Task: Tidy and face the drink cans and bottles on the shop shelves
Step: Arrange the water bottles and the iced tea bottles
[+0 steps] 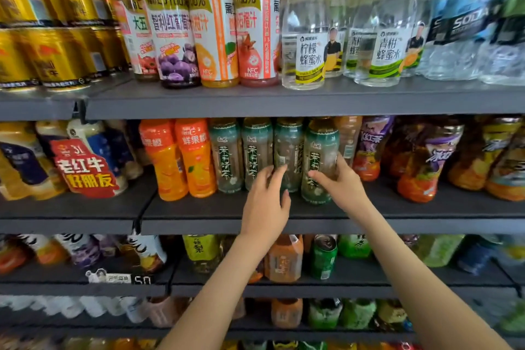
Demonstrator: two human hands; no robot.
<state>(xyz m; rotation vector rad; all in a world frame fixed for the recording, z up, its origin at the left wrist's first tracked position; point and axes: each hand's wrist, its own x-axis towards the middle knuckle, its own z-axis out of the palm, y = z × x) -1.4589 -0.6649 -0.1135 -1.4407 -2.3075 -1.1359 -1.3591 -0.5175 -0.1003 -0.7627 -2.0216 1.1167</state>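
Observation:
Several green-labelled jasmine tea bottles stand in a row on the second shelf (199, 210). My right hand (339, 182) grips the rightmost tea bottle (319, 150), thumb on its front and fingers round its right side; this bottle stands slightly forward of the others. My left hand (265, 202) touches the neighbouring tea bottle (288, 150) with fingers spread on its lower front; that bottle's label is turned sideways. Two more tea bottles (241, 150) stand to the left with labels facing out.
Two orange juice bottles (181, 159) stand left of the teas, brown and purple tea bottles (426, 162) to the right. Juice bottles (210, 25), clear honey-water bottles (306, 37) and gold cans (54, 57) fill the top shelf. A green can (324, 257) stands on the shelf below.

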